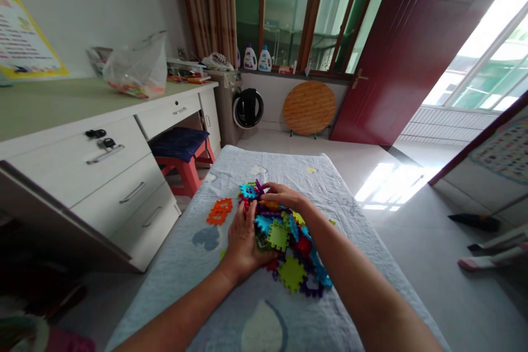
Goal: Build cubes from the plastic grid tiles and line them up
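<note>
A heap of coloured plastic interlocking pieces lies on the cloth-covered table (231, 308), with a lime green piece (292, 273) at its near side. My left hand (243, 242) rests against the left side of the heap, fingers spread around several pieces. Over the back of the heap reaches my right hand (282, 196), its fingers curved at a purple piece (258, 186); its fingertips are too small to make out clearly. A blue piece (248, 191) stands just beyond my left fingertips. Apart from the heap, an orange piece (219, 211) lies flat to the left.
A white drawer desk (136, 170) stands left, with a plastic bag (138, 69) on top. Beside it are a red stool (187, 173) and a washing machine (231, 102). A round wooden board (309, 107) leans at the back wall, near a red door (396, 55).
</note>
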Action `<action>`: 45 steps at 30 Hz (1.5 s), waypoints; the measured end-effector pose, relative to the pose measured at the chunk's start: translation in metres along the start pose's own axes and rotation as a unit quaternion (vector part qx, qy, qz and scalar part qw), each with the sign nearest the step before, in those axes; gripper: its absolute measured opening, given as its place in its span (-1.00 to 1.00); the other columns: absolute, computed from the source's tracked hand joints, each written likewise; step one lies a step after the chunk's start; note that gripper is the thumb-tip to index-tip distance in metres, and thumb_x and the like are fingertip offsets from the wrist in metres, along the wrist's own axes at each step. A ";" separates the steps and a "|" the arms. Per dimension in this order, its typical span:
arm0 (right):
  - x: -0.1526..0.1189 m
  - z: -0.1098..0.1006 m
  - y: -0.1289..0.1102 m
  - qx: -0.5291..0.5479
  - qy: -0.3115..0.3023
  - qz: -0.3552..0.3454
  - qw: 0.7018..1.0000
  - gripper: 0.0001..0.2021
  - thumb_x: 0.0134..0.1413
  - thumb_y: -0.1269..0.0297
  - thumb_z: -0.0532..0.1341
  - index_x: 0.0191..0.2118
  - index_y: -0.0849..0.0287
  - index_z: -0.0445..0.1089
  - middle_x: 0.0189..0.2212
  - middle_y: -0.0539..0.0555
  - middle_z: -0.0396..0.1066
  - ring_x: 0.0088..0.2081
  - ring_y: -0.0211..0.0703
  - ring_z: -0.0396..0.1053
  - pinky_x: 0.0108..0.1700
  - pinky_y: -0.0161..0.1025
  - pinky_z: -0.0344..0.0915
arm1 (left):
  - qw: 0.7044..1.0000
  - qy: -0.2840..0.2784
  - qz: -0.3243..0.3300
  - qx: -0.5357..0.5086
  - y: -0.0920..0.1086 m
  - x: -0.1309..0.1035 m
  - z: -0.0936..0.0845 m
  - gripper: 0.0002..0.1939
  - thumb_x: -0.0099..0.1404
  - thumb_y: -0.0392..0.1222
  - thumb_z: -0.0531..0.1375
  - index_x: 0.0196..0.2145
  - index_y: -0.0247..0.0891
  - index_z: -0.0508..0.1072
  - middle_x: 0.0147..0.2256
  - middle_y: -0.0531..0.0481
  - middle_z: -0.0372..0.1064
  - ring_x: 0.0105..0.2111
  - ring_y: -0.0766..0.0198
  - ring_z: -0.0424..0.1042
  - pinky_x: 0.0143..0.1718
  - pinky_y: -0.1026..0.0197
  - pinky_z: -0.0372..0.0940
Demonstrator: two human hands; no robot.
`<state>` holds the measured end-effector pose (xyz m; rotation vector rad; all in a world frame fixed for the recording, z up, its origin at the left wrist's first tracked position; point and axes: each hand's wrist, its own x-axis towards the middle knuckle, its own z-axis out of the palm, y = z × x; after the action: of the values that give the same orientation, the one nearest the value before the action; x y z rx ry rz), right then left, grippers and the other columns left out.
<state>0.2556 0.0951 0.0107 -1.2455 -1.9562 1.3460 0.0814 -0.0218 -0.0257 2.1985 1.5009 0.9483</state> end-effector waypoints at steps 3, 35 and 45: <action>-0.009 -0.001 -0.007 0.098 -0.007 -0.037 0.994 -0.62 -0.02 0.12 0.22 -0.06 0.15 0.37 -0.22 0.01 0.43 -0.17 -0.15 0.36 -0.10 -0.23 0.29 | 0.999 0.013 0.011 -0.034 0.006 0.008 0.000 0.13 -0.05 0.01 0.34 0.30 -0.21 -0.26 0.27 -0.34 -0.37 0.29 -0.18 -0.32 0.21 -0.22 -0.11; -0.163 0.011 0.033 -0.133 0.161 -0.031 0.978 0.09 -0.33 0.14 0.43 0.32 0.00 -0.19 0.22 0.21 0.02 0.22 0.21 0.01 0.19 0.22 -0.02 | 0.988 -0.119 0.083 0.056 0.011 -0.032 -0.013 0.35 -0.31 0.10 0.42 0.31 -0.03 -0.26 0.31 -0.27 -0.34 0.25 -0.31 -0.17 0.13 -0.29 -0.01; -0.121 0.043 0.017 0.048 0.228 -0.037 0.972 -0.25 -0.18 0.31 0.32 0.19 -0.05 0.05 0.05 0.09 0.23 0.09 0.01 0.21 0.15 0.05 0.11 | 0.994 -0.048 0.074 -0.063 0.022 -0.024 -0.014 0.06 0.00 0.05 0.33 0.29 -0.07 -0.21 0.31 -0.22 -0.49 0.30 -0.16 -0.27 0.19 -0.19 0.00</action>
<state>0.2885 -0.0287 -0.0087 -1.2850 -1.5811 0.9948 0.0824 -0.0540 -0.0107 2.2530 1.2160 0.9389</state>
